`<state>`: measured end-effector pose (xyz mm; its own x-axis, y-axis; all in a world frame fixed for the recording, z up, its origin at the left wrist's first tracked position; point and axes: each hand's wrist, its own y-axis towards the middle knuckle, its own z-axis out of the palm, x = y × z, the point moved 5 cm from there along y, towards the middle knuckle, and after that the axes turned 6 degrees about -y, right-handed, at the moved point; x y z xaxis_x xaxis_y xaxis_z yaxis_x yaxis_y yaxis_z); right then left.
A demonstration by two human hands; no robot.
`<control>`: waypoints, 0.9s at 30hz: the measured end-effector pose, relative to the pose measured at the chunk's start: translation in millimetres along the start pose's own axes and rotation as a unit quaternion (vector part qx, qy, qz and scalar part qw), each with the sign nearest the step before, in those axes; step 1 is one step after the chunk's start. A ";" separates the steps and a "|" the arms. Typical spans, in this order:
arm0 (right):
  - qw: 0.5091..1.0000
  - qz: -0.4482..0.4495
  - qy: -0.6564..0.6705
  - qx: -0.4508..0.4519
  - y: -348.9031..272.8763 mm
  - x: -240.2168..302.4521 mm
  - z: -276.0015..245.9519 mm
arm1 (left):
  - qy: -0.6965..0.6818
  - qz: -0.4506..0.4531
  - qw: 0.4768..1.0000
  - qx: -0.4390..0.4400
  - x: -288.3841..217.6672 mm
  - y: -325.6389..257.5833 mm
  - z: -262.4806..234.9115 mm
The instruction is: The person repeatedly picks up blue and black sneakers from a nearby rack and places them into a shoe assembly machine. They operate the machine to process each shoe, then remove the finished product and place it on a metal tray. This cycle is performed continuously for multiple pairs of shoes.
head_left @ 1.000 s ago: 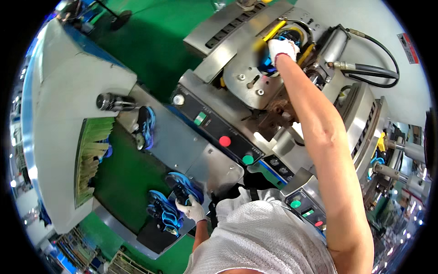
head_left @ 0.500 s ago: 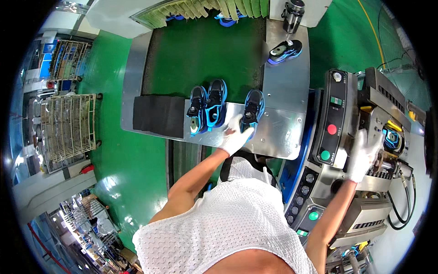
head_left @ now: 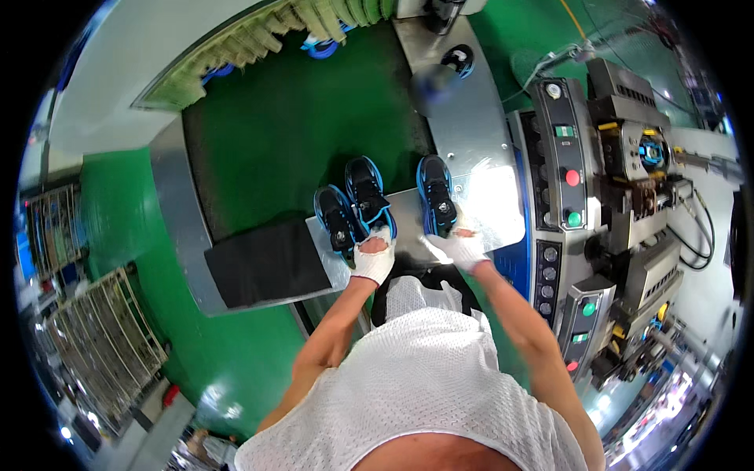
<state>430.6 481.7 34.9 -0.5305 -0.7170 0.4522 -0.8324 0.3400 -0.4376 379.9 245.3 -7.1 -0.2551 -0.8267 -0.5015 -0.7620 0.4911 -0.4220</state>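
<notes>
Three black sneakers with blue soles lie toe-away at the near edge of the metal table. My left hand (head_left: 374,256), in a white glove, is closed at the heel of the middle sneaker (head_left: 365,188); the left sneaker (head_left: 336,218) lies close beside it. My right hand (head_left: 462,246), also gloved, has its thumb and fingers around the heel end of the right sneaker (head_left: 435,188). The fingertips of both hands are partly hidden. Another sneaker (head_left: 459,60) stands at the far right, partly covered by a blurred patch.
A green conveyor belt (head_left: 306,133) runs under a fringed curtain (head_left: 259,51), with more sneakers beyond. A black mat (head_left: 267,263) covers the table's left corner. At right stands a machine with a button panel (head_left: 567,157) and clamps. A dark flask (head_left: 444,14) stands at the back.
My left hand has moved left from the right sneaker to the middle one. My right hand has come from the machine to the right sneaker. The view has turned.
</notes>
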 end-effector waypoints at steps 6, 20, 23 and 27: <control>0.962 0.268 -0.006 0.061 13.5 4.4 30.9 | -0.021 0.100 0.995 -0.002 -17.7 22.7 -67.1; 0.594 0.442 0.536 -0.406 -375.0 -65.0 -49.9 | 0.075 0.668 0.684 0.284 -326.4 -105.2 -11.2; 0.414 0.455 0.574 -0.541 -473.2 -54.6 18.5 | 0.068 0.768 0.538 0.341 -378.6 -200.7 23.1; 0.146 0.334 0.529 -0.767 -605.0 -13.4 59.9 | 0.046 0.857 0.361 0.364 -418.2 -354.1 88.9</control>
<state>950.9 249.2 247.0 0.3717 0.0070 0.9283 0.8343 0.4361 -0.3374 809.3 441.6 284.9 -0.0248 0.8748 -0.4838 0.9125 0.2175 0.3465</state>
